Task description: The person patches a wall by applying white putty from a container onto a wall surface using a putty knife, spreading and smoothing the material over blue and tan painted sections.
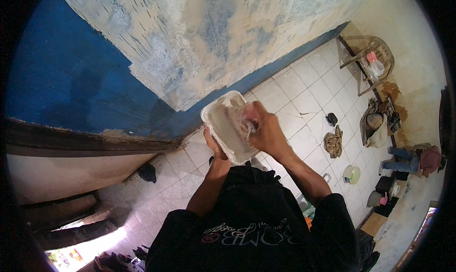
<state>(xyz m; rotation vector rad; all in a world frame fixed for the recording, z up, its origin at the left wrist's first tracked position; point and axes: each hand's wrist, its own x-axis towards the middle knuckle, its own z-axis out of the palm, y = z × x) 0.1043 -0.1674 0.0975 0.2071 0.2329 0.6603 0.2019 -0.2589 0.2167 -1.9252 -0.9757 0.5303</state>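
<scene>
A white rectangular tub (210,114), its rim smeared with pale paste, is held in front of my chest. My left hand (214,146) grips its left side from beneath and outside, with the fingers partly hidden behind the wall of the tub. Over the tub's right side, my right hand (266,132) reaches in with its fingers curled around something pale and blurred, too smeared by motion to name. Whitish material coats the tub's inside. Ahead stands a blue wall (61,77) with a large patch of uneven whitish coating (190,39).
A chair (380,53) holding a pink cup and plastic bag stands at the far right. Crumpled cloth (333,143), a sack (374,125) and a pale green bucket (351,175) rest on the tiles. Another person (418,160) is at the right. A black bag (147,173) lies left.
</scene>
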